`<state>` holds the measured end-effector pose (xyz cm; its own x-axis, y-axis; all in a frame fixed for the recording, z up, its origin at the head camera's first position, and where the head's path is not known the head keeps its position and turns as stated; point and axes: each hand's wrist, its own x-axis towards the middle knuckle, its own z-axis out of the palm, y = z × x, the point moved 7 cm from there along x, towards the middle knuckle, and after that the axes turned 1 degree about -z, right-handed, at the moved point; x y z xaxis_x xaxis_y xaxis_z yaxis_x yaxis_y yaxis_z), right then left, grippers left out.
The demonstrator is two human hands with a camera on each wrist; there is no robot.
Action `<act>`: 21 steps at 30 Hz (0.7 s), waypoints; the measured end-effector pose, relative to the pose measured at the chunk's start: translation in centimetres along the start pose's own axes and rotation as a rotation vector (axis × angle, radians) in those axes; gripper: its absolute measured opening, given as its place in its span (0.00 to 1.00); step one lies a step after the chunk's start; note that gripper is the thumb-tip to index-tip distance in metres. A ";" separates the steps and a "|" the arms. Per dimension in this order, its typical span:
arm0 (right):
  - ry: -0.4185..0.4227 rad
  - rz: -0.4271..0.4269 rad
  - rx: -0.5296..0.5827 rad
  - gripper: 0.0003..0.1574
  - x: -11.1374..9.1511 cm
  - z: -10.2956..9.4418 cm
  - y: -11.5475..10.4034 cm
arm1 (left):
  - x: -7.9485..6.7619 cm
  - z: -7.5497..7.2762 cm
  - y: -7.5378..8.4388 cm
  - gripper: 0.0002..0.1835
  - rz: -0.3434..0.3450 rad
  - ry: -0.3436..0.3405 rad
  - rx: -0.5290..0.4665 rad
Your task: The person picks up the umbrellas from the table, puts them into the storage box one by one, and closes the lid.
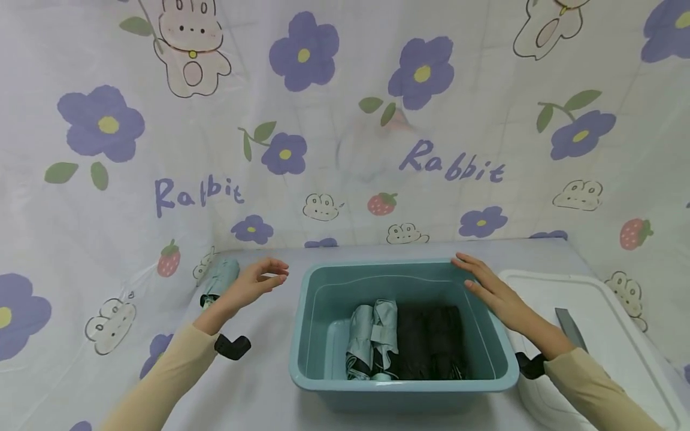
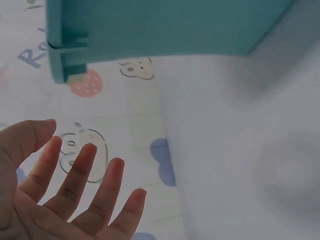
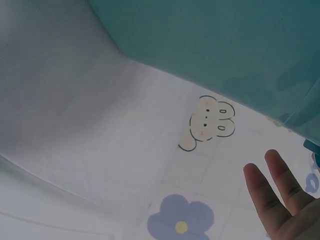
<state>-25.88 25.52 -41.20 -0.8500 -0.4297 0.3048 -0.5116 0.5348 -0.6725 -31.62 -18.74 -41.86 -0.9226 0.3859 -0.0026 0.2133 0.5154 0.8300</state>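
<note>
Left hand (image 1: 253, 284), fingers loose and apart, hovers between teal bin (image 1: 401, 386) and rolled pale-blue umbrella (image 1: 222, 276). Right hand (image 1: 498, 296), fingers extended, at bin's right rim; contact unclear. In bin, side by side: two pale-blue rolled umbrellas (image 1: 385, 323), two black bundles (image 1: 413, 341). White lid (image 1: 606, 317) lies right of bin

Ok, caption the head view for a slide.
Teal bin holding folded umbrellas, left hand beside it, right hand at its rim, white lid alongside.
</note>
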 end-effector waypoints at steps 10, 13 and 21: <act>0.006 -0.016 -0.002 0.30 0.2 0.0 -0.1 | 0.0 -0.5 -3.6 0.15 0.075 0.069 0.178; 0.010 -0.018 -0.004 0.30 0.1 -0.1 -0.1 | 0.0 -0.9 -4.4 0.15 0.093 0.086 0.215; 0.010 -0.012 0.007 0.29 0.0 0.1 -0.3 | -0.2 -1.7 -7.2 0.15 0.060 0.103 0.260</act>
<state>-25.69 25.26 -41.08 -0.8448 -0.4291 0.3196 -0.5211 0.5247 -0.6732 -33.52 -23.83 -46.84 -0.9308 0.3485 0.1100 0.3314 0.6780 0.6561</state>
